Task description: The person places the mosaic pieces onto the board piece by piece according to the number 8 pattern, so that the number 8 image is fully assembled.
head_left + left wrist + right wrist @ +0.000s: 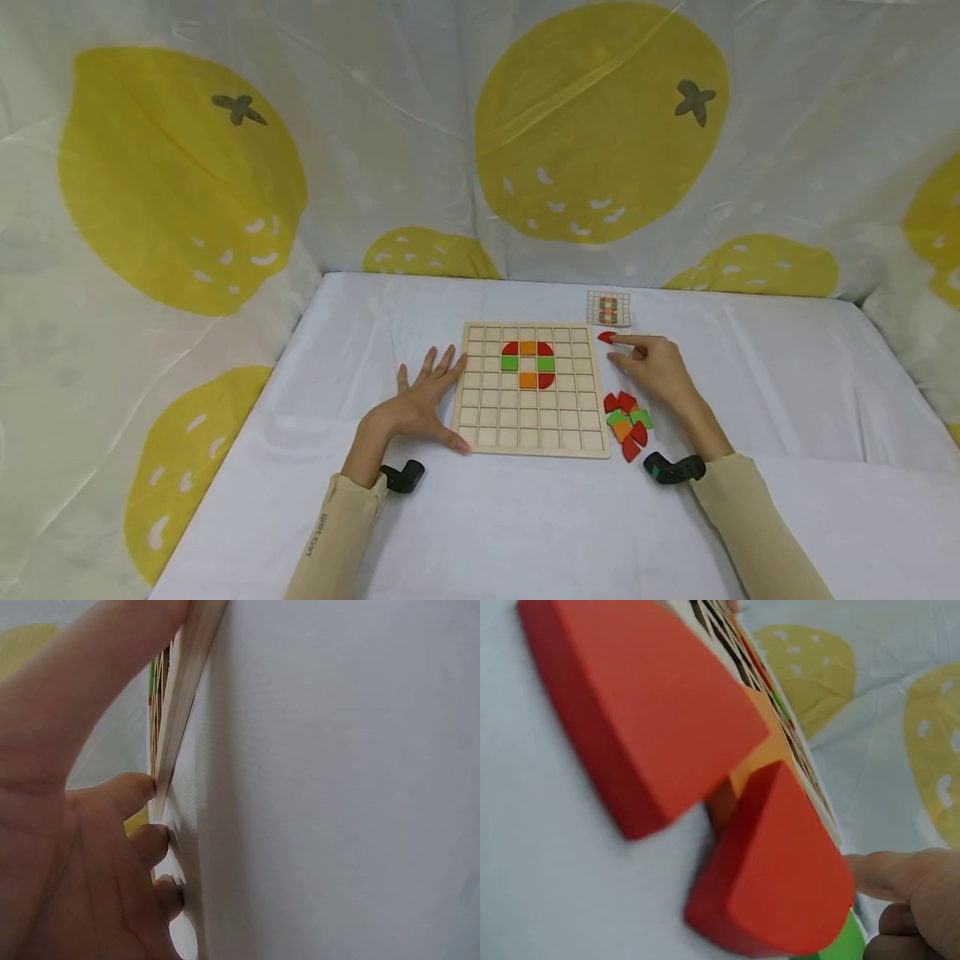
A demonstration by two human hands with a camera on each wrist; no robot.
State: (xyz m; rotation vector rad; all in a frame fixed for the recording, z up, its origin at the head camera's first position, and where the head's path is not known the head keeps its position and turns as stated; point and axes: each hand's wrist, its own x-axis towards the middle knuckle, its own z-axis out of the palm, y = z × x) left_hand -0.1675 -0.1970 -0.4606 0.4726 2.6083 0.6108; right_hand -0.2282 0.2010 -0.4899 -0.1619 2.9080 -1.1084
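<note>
A wooden grid board lies flat on the white table. My left hand is spread at its left edge, the thumb and a fingertip touching it. Set into the board's upper middle are red quarter-circles, orange squares and green squares. Past the board's upper right side, my right hand rests its index fingertip on a single red quarter-circle piece. The thumb stays apart from that piece. Two loose red quarter-circles loom large in the right wrist view.
A small pattern card lies beyond the board's upper right corner. Right of the board is a loose pile of red, orange and green pieces. A lemon-print cloth hangs behind the table. Black wrist cameras sit at both wrists.
</note>
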